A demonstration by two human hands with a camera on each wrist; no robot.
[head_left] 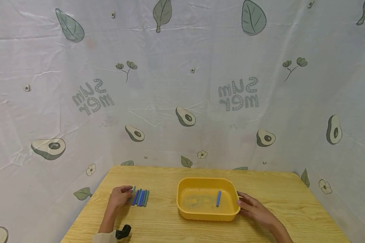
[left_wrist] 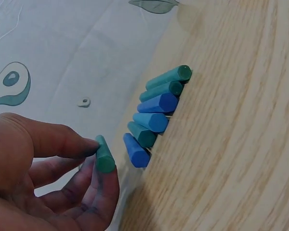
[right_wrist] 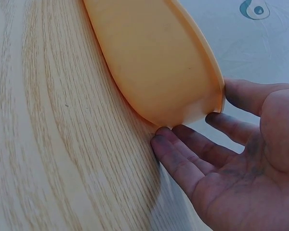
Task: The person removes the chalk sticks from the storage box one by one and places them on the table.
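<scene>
My left hand pinches a green chalk stick between thumb and fingertips, at the left end of a short row. That row holds several blue and green chalk sticks, lying side by side on the table; in the left wrist view a blue chalk lies closest to the pinched one. At the other side, my right hand holds the right end of a yellow plastic tub, thumb at the rim and fingers against the outer wall. Inside the tub lies one blue chalk stick. Dark smudges mark the fingers of both hands.
The wood-grain table runs back to a patterned sheet hung behind and around it. A black angled piece sits at the left wrist, by the sleeve. Dusty smears cover the tub's floor.
</scene>
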